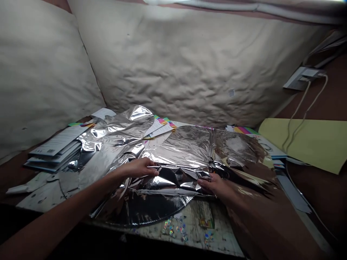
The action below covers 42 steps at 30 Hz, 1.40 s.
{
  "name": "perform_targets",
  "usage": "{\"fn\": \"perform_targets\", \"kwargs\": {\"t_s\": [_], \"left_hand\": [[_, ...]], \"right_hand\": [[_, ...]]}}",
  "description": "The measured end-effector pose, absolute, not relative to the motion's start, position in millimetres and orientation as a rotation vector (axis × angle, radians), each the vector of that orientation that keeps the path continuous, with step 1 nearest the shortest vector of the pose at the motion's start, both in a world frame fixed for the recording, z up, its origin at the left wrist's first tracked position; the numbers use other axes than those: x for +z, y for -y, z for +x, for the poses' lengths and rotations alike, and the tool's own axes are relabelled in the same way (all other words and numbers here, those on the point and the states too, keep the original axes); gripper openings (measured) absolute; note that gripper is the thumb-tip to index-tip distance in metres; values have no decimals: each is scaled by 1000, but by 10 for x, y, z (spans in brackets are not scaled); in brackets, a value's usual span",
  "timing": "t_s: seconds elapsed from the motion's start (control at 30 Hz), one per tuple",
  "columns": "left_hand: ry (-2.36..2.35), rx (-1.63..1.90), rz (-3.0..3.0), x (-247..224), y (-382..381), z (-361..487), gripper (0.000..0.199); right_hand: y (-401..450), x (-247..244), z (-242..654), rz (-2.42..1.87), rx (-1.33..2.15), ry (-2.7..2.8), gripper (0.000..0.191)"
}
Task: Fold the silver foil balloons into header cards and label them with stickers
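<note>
With the left hand [142,167] and right hand [214,183] set apart, we pinch the silver foil [187,148] between thumbs and fingers near its front edge, seemingly to keep that stretch straight while the rest spreads over the table [226,240].

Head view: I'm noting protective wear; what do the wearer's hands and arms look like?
The left hand and right hand wear no gloves. No sleeve shows on the left forearm or right forearm, and no watch or bracelet can be made out.
</note>
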<state>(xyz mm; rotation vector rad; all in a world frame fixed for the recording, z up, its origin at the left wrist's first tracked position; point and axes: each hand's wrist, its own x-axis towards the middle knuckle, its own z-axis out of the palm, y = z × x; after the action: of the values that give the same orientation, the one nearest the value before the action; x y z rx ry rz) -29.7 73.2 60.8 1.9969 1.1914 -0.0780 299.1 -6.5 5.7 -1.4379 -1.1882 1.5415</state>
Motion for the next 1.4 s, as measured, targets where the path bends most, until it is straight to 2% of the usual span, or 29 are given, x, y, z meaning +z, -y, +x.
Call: {"fn": "perform_targets", "kwargs": {"t_s": [0.07,0.13,0.23,0.33,0.4,0.47,0.57,0.63,0.73,0.83,0.93,1.07,1.23,1.3,1.4], "left_hand": [[-1507,-31,2220,712,-601,-205,39],[-1758,160,2463,741,-397,-58,38],[-1505,356,2754,520,-140,190,55],[-1462,246,2701,151,-79,332,73],[-1530,195,2613,-16,-112,351,80],[-1550,184,2579,-81,-149,339,82],[-1546,176,2592,-71,-160,319,80],[-1556,177,2617,-56,-148,316,79],[-1571,162,2624,-44,-137,312,80],[-1584,133,2590,-41,-148,298,84],[-1574,134,2585,-65,-177,278,86],[-1548,198,2626,-76,-207,252,84],[-1630,403,2725,68,-97,192,57],[-1520,372,2733,79,-41,156,56],[-1400,271,2691,25,-38,102,66]], "right_hand": [[55,65,2987,-1426,1566,1153,48],[44,87,2978,-1427,1576,1164,49],[34,117,2969,-1435,1562,1224,48],[80,138,3001,-1501,1475,1311,42],[161,158,3036,-1616,1225,1398,43],[269,192,3042,-1704,720,1521,47],[390,257,2919,-1563,3,1837,42],[385,277,2765,-1438,-141,2147,45],[256,229,2578,-1512,15,2469,61],[114,115,2541,-1668,227,2512,71],[49,39,2565,-1710,292,2500,77],[124,67,2535,-1772,315,2475,79],[586,149,2438,-1916,368,2360,79],[793,160,2403,-1887,381,2393,75],[997,187,2386,-1860,319,2401,69]]}}
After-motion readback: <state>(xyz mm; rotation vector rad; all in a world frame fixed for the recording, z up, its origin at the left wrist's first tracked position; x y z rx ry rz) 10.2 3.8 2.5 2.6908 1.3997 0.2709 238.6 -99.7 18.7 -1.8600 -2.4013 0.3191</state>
